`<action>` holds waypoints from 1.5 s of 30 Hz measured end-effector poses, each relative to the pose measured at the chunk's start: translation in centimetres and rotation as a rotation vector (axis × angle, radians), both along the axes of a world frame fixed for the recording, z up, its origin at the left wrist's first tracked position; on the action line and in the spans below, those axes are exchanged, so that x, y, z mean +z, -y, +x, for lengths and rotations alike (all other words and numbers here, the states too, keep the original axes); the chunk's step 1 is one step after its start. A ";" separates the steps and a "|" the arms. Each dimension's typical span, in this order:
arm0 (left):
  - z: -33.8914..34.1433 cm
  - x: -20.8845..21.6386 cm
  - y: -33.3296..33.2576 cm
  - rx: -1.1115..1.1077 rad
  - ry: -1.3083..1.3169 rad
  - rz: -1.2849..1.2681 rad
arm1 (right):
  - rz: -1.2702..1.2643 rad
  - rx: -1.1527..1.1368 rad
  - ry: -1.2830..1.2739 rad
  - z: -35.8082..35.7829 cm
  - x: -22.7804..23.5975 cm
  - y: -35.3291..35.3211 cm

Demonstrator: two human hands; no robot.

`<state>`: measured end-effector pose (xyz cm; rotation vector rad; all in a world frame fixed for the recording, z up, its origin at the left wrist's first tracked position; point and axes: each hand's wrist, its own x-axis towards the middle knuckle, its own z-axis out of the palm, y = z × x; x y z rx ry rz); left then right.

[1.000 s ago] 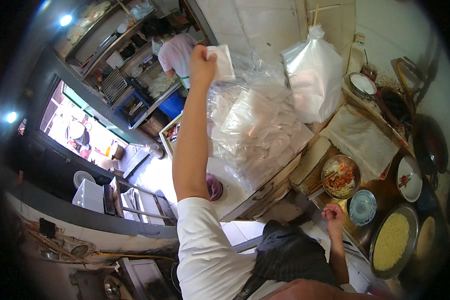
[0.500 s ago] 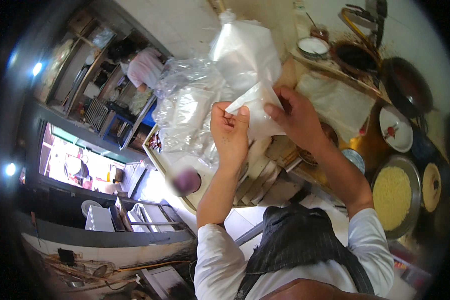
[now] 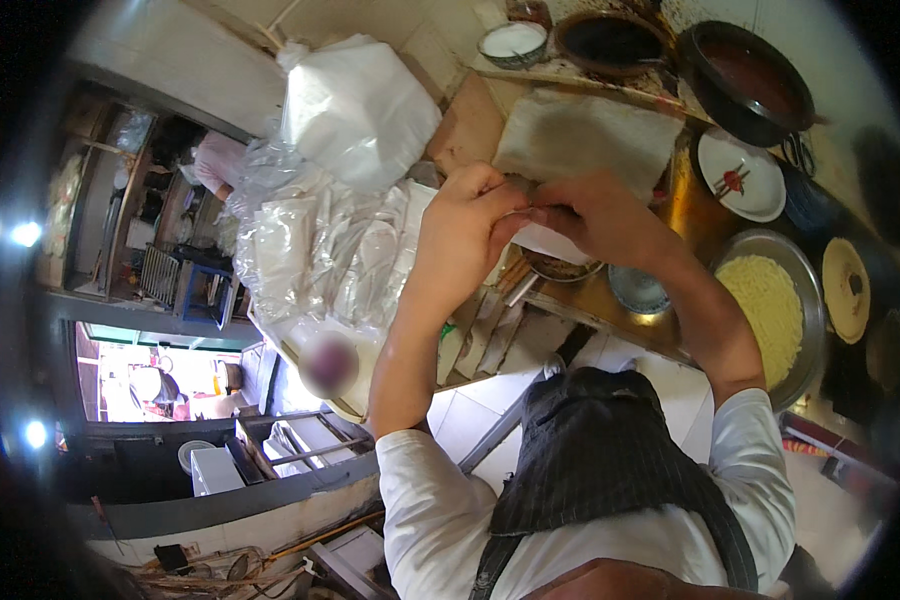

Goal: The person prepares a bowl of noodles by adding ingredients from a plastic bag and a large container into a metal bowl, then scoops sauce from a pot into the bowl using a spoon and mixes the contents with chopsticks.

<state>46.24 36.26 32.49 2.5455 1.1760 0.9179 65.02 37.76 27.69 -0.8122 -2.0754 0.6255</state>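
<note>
A small white bag [image 3: 552, 243] is pinched between my two hands, its lower part showing beneath the fingers. My left hand [image 3: 462, 228] has its fingers closed at the bag's upper edge. On the other side, my right hand [image 3: 598, 218] is closed on the bag too, its thumb meeting the left fingers. The hands hide most of the bag, so I cannot tell whether its mouth is open. Behind them lies a pale cloth or sheet [image 3: 580, 140] on the counter. Below the right hand are a round pan [image 3: 568, 270] and a small bluish bowl [image 3: 638, 288].
Plastic-wrapped white packets [image 3: 320, 245] fill the left counter, near a bundle of white plastic bags [image 3: 355, 110]. At right stand a metal basin of yellow food [image 3: 765, 315], a white plate [image 3: 730, 150] and a dark pot [image 3: 745, 80]. Another person [image 3: 218, 162] stands far left.
My hands have come together and turned inward over the bag, covering more of it. The view has swung right, so the counter things appear farther left.
</note>
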 end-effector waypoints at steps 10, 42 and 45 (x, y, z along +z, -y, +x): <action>1.3 -13.3 -1.7 -0.059 0.325 0.029 | -0.797 0.075 -0.493 0.0 -11.2 -0.8; 0.5 -35.4 -12.0 0.244 0.473 -1.166 | -0.189 -0.678 0.017 -6.6 -24.0 0.7; 0.2 -28.7 -10.9 -0.014 0.671 -1.214 | -0.138 -0.847 -0.078 -5.2 -24.2 -1.1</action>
